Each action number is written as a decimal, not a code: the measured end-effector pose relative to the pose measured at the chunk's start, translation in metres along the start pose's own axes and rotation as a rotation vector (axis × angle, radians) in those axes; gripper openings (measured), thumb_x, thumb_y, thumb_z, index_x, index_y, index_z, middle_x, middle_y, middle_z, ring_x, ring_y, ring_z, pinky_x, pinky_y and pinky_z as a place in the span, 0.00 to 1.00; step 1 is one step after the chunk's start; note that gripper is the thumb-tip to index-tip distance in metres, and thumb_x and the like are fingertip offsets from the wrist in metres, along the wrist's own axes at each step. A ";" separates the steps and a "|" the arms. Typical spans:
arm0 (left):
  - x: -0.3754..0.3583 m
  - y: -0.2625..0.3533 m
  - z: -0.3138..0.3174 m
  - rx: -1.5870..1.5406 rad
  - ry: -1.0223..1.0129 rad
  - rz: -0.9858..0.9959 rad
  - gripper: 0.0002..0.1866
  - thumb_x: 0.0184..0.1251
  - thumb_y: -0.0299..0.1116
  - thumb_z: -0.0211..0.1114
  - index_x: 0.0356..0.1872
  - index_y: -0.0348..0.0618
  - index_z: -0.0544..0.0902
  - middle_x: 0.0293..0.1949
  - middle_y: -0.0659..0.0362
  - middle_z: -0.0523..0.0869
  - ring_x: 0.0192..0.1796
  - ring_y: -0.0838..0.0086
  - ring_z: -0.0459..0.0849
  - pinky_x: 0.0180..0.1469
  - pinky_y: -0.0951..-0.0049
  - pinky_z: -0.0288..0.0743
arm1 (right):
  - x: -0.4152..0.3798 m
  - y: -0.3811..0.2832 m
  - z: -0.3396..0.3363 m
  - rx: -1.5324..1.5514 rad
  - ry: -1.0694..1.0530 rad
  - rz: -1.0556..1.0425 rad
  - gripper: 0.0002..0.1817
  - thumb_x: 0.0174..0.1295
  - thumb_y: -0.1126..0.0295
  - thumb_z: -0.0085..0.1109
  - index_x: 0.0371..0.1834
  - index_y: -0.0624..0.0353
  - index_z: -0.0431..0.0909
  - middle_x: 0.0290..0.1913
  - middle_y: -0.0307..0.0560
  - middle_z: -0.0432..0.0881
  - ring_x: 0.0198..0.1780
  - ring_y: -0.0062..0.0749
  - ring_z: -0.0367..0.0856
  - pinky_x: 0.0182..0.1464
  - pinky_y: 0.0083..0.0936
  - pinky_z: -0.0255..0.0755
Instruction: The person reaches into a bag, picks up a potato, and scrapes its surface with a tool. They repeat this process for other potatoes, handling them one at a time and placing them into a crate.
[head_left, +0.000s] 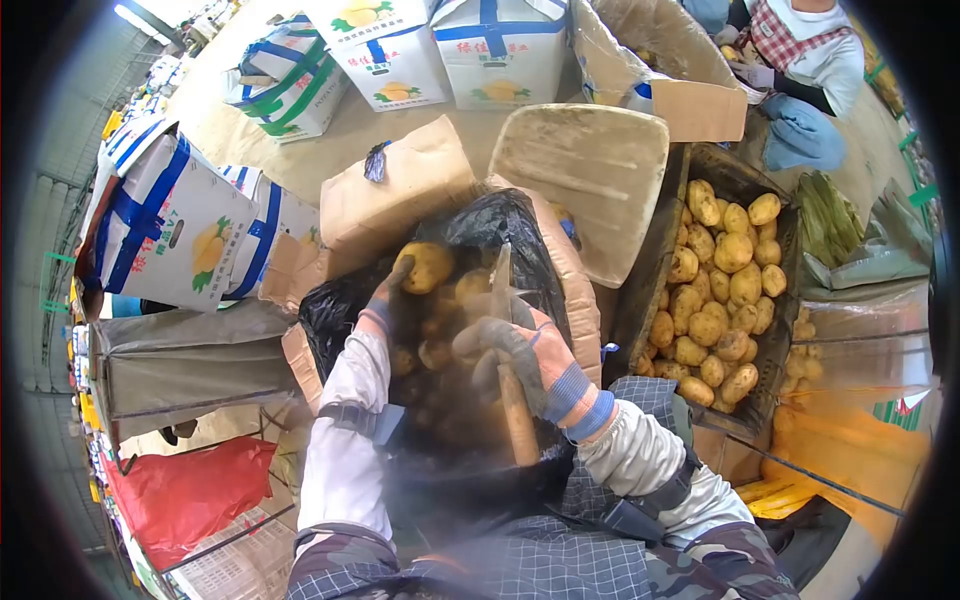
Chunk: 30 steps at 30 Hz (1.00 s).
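My left hand (385, 287), in a glove, has its fingers closed on a large yellow potato (427, 268) at the upper left of an open carton lined with a black plastic bag (505, 222). Gloved too, my right hand (520, 365) is wrapped round a tool with a wooden handle (517, 415), over the right side of the carton. The tool's upper part points away from me. Beneath both hands, more potatoes (435, 353) lie in the bag, dim and partly blurred. The carton's brown flap (570, 270) stands along its right side.
To the right stands a dark crate (687, 165) of potatoes (733, 252). A plastic lid (585, 180) leans behind the carton. White boxes (165, 225) with blue tape stand left and behind. A red bag (190, 490) lies lower left. Another person (800, 45) sits at the upper right.
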<state>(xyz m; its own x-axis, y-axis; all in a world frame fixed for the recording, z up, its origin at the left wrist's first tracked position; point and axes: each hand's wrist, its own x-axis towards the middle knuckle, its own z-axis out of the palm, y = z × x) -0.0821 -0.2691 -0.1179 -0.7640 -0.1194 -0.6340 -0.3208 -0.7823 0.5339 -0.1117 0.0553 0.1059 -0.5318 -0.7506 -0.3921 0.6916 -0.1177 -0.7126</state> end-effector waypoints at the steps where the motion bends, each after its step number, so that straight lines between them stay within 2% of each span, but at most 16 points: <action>1: 0.007 0.002 0.007 0.140 0.046 0.019 0.31 0.70 0.50 0.67 0.67 0.41 0.75 0.62 0.50 0.82 0.62 0.58 0.82 0.65 0.55 0.77 | 0.002 0.001 0.001 -0.007 0.016 -0.009 0.22 0.76 0.64 0.51 0.70 0.60 0.67 0.41 0.50 0.84 0.26 0.30 0.83 0.28 0.28 0.80; 2: 0.009 0.003 0.012 0.279 0.093 0.042 0.32 0.73 0.51 0.63 0.69 0.41 0.74 0.66 0.50 0.80 0.66 0.59 0.79 0.69 0.54 0.74 | 0.005 0.002 0.003 -0.015 0.030 -0.018 0.21 0.76 0.64 0.51 0.69 0.60 0.69 0.41 0.50 0.84 0.26 0.30 0.83 0.28 0.28 0.80; 5: -0.005 0.010 0.016 0.450 0.101 0.073 0.31 0.73 0.52 0.62 0.68 0.42 0.74 0.64 0.49 0.81 0.62 0.58 0.82 0.62 0.56 0.80 | 0.013 0.007 0.003 -0.044 0.126 -0.036 0.21 0.76 0.65 0.52 0.69 0.57 0.70 0.43 0.51 0.84 0.26 0.30 0.83 0.28 0.28 0.80; 8: -0.056 0.004 0.029 0.102 -0.065 -0.036 0.31 0.73 0.53 0.60 0.68 0.42 0.75 0.62 0.49 0.83 0.59 0.58 0.84 0.55 0.60 0.84 | 0.024 0.013 -0.002 -0.082 0.243 -0.034 0.21 0.75 0.62 0.54 0.69 0.53 0.71 0.43 0.49 0.85 0.26 0.31 0.84 0.27 0.29 0.80; 11: -0.132 0.006 0.058 0.159 -0.273 0.144 0.34 0.73 0.55 0.58 0.71 0.42 0.72 0.63 0.47 0.81 0.59 0.56 0.84 0.54 0.61 0.85 | 0.032 0.012 -0.004 -0.181 0.334 0.004 0.25 0.73 0.58 0.57 0.69 0.53 0.71 0.43 0.46 0.85 0.25 0.31 0.84 0.25 0.30 0.81; 13: -0.196 0.003 0.088 -0.019 -0.260 0.051 0.38 0.72 0.56 0.57 0.74 0.41 0.68 0.65 0.45 0.80 0.60 0.53 0.83 0.55 0.60 0.86 | 0.039 0.021 -0.005 -0.311 0.391 0.028 0.27 0.71 0.57 0.58 0.70 0.53 0.70 0.43 0.46 0.85 0.25 0.31 0.84 0.25 0.30 0.81; 14: -0.217 0.006 0.090 -0.034 -0.375 -0.007 0.40 0.72 0.58 0.56 0.76 0.39 0.65 0.67 0.43 0.77 0.62 0.48 0.82 0.59 0.53 0.84 | 0.034 0.017 0.004 -0.286 0.366 0.044 0.27 0.70 0.54 0.59 0.69 0.54 0.72 0.44 0.45 0.85 0.25 0.27 0.83 0.26 0.27 0.79; 15: -0.225 -0.008 0.074 -0.044 -0.332 0.052 0.40 0.73 0.57 0.56 0.76 0.38 0.64 0.69 0.42 0.76 0.64 0.47 0.80 0.61 0.49 0.82 | 0.032 0.018 0.008 -0.293 0.268 -0.022 0.27 0.70 0.54 0.59 0.68 0.54 0.73 0.44 0.45 0.85 0.25 0.25 0.82 0.26 0.26 0.79; 17: -0.260 -0.020 0.095 -0.092 -0.295 0.102 0.39 0.74 0.56 0.55 0.76 0.37 0.64 0.71 0.41 0.73 0.68 0.46 0.77 0.65 0.45 0.79 | 0.028 0.022 0.014 -0.302 0.072 -0.153 0.26 0.70 0.54 0.59 0.66 0.55 0.75 0.45 0.44 0.85 0.25 0.22 0.81 0.27 0.23 0.78; 18: -0.267 -0.025 0.101 -0.084 -0.419 0.119 0.42 0.71 0.53 0.61 0.77 0.35 0.62 0.73 0.48 0.71 0.72 0.58 0.74 0.71 0.56 0.70 | 0.019 0.019 0.020 -0.375 0.091 -0.161 0.20 0.72 0.61 0.60 0.63 0.56 0.80 0.50 0.44 0.85 0.42 0.21 0.80 0.41 0.22 0.77; 19: -0.273 -0.035 0.105 0.107 -0.317 0.232 0.41 0.72 0.52 0.60 0.77 0.35 0.63 0.71 0.48 0.74 0.70 0.61 0.76 0.70 0.57 0.71 | 0.018 0.024 0.023 -0.406 0.087 -0.191 0.20 0.72 0.61 0.60 0.63 0.56 0.80 0.50 0.44 0.85 0.43 0.22 0.80 0.42 0.23 0.77; 21: -0.276 -0.055 0.093 0.365 -0.145 0.303 0.40 0.72 0.52 0.59 0.76 0.35 0.64 0.68 0.48 0.76 0.68 0.61 0.77 0.70 0.60 0.71 | 0.016 0.037 0.024 -0.469 0.087 -0.251 0.19 0.72 0.62 0.60 0.62 0.56 0.80 0.51 0.43 0.86 0.46 0.23 0.81 0.45 0.25 0.76; 24: -0.281 -0.064 0.090 0.165 -0.167 0.267 0.37 0.72 0.50 0.59 0.74 0.35 0.67 0.66 0.48 0.78 0.66 0.62 0.79 0.68 0.63 0.72 | 0.021 0.049 0.013 -0.567 0.023 -0.429 0.17 0.72 0.63 0.58 0.61 0.56 0.80 0.53 0.50 0.87 0.44 0.35 0.86 0.44 0.31 0.78; 27: -0.289 -0.065 0.108 -0.037 -0.142 0.364 0.34 0.73 0.48 0.59 0.72 0.35 0.69 0.65 0.49 0.79 0.63 0.64 0.81 0.64 0.66 0.76 | 0.012 0.039 0.011 -1.239 0.080 -0.726 0.18 0.68 0.69 0.58 0.60 0.60 0.78 0.49 0.55 0.86 0.49 0.47 0.86 0.50 0.37 0.79; 28: -0.289 -0.067 0.102 0.016 -0.124 0.396 0.32 0.74 0.48 0.58 0.71 0.35 0.71 0.63 0.50 0.81 0.61 0.65 0.82 0.60 0.68 0.78 | 0.008 0.039 0.012 -1.352 0.058 -0.705 0.16 0.66 0.70 0.57 0.56 0.58 0.78 0.46 0.55 0.86 0.46 0.50 0.86 0.46 0.40 0.79; 30: -0.291 -0.071 0.093 0.078 -0.042 0.391 0.32 0.75 0.48 0.57 0.70 0.35 0.71 0.62 0.50 0.81 0.60 0.65 0.83 0.60 0.68 0.79 | 0.004 0.041 0.015 -1.573 0.006 -0.659 0.11 0.63 0.72 0.56 0.49 0.53 0.77 0.41 0.55 0.85 0.39 0.56 0.85 0.38 0.45 0.79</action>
<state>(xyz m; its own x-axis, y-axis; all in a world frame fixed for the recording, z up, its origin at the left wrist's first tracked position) 0.1108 -0.1218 0.0805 -0.8587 -0.3726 -0.3519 -0.0414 -0.6340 0.7722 -0.0781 0.0377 0.0844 -0.5134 -0.8385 0.1827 -0.7417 0.3265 -0.5859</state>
